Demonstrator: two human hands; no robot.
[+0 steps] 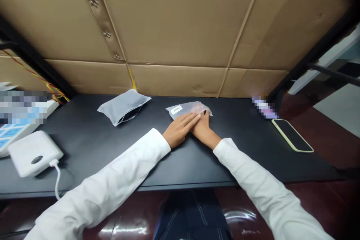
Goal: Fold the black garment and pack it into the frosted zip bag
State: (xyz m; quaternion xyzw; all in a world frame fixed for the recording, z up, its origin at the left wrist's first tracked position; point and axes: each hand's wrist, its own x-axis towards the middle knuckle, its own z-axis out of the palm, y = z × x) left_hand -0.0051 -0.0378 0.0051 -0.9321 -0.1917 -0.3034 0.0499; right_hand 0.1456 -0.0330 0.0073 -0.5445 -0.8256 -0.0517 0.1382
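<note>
A translucent frosted bag [185, 107] with a small white barcode label [176, 110] lies on the black table, near its back edge. My left hand [180, 127] rests on the bag's front part, fingers stretched out to the right and overlapping my right hand. My right hand [203, 127] reaches to the bag's right end, its fingers partly hidden by the bag and my left hand; what they hold, if anything, is not visible. A second frosted bag [122, 105] lies to the left, its mouth gaping a little towards the front right.
Brown cardboard [168, 26] stands behind the black table [112, 150]. At the left are a white device [35, 152] with a cable and a white power strip [12, 131]. A phone [293, 135] in a pale case lies at the right, beside a blurred purple item [264, 107].
</note>
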